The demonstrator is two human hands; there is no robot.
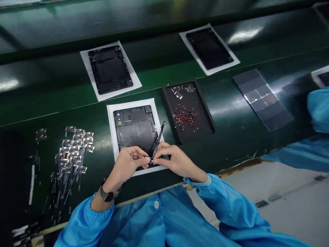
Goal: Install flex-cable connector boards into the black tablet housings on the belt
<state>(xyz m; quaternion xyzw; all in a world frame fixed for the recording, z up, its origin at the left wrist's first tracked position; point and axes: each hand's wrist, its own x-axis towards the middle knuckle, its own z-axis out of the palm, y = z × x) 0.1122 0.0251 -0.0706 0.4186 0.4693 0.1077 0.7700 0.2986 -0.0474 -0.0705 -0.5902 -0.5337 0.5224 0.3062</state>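
Observation:
My left hand [132,159] pinches a small part [147,157] that looks like a little circuit board; the fingers mostly cover it. Close beside it, my right hand [172,157] has thumb and forefinger pressed together at the same spot. A narrow dark strip [159,135] with pale marks, like a flat ribbon cable, rises from between the right fingers; its lower end is hidden. Both hands are over the lower edge of an open black tablet housing [136,127], which lies on a white sheet [111,118].
Left of me lies a pile of small circuit boards [73,147] with dark ribbon cables. A black tray [205,118] holds red-and-black wires [185,116] and several boards. Two more tablet housings [110,70] [209,48] lie farther back. A clear-and-grey sheet [262,97] and a co-worker's blue sleeve [318,109] are right.

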